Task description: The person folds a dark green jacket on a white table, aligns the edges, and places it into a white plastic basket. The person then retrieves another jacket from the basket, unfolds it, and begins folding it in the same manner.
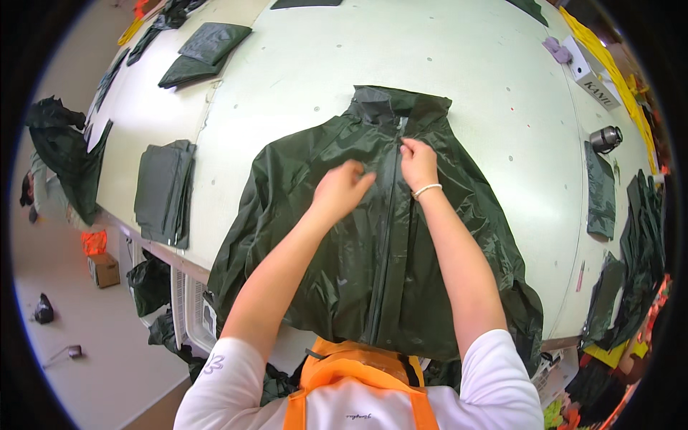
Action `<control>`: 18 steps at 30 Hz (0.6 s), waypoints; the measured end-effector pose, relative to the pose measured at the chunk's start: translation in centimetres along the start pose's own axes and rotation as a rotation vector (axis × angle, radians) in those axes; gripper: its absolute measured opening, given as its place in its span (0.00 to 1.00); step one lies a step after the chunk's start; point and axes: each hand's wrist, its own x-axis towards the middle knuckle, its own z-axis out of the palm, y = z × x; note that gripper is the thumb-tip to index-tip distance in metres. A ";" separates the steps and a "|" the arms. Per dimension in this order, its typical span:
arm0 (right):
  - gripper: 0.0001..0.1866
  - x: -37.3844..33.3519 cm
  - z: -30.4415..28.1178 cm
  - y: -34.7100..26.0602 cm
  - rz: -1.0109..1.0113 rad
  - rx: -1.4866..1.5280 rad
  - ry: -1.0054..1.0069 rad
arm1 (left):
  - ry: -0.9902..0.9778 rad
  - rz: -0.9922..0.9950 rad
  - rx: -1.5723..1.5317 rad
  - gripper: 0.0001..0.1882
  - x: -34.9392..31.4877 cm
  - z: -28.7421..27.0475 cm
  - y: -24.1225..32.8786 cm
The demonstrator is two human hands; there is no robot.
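A dark green rain jacket (344, 244) lies front side up on the table, its collar pointing away from me and its hem hanging near my waist. A zipper (387, 229) runs down the middle of its front. My right hand (420, 166), with a white band at the wrist, pinches the jacket's front flap beside the zipper, just below the collar (376, 106). What exactly sits between those fingertips is too small to make out. Over the left chest of the jacket hovers my left hand (340, 188), slightly blurred, thumb apart from the curled fingers, holding nothing visible.
Folded dark green garments (163, 192) lie stacked at the table's left edge, with another folded bundle (206, 54) farther back. On the right are a metal flask (606, 138), a white box (591, 75) and more folded dark cloth (600, 193). Another person (50, 190) is at the far left.
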 end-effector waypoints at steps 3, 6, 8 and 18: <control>0.08 -0.6 0.4 -0.2 0.209 -0.104 -0.056 | -0.065 -0.125 0.291 0.22 6.4 3.0 0.8; 0.07 -1.0 1.3 -0.3 0.370 0.025 -0.006 | -0.188 -0.122 0.349 0.22 8.8 4.2 1.0; 0.06 -1.0 2.0 -0.2 0.373 0.005 0.027 | -0.253 -0.078 0.287 0.21 9.7 5.3 -0.1; 0.05 -1.2 2.9 -0.4 0.424 0.200 0.042 | -0.627 -0.221 -0.642 0.11 11.6 4.7 -3.1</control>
